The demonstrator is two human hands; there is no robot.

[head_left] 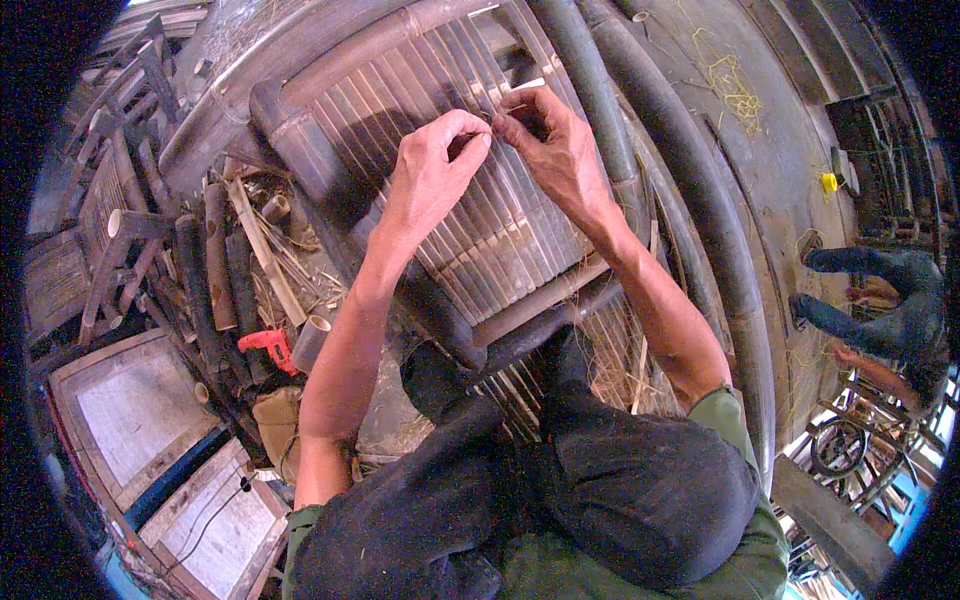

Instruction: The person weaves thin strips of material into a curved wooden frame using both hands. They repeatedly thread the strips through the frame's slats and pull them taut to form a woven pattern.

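In the head view, I see a slatted bamboo seat [505,245] toward twelve o'clock, with both hands raised over it. The left hand [447,165] has thumb and forefinger pressed together; the right hand [548,140], just beside it, curls its fingers with the thumb against them. I cannot tell what either pinches. A red power tool [268,347] lies near nine o'clock, yellow twine [738,100] near two, and a co-worker [890,300] is at three.

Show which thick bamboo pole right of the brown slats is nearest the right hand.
The inner grey bamboo pole, closest to the slats; the darker outer pole lies farther.
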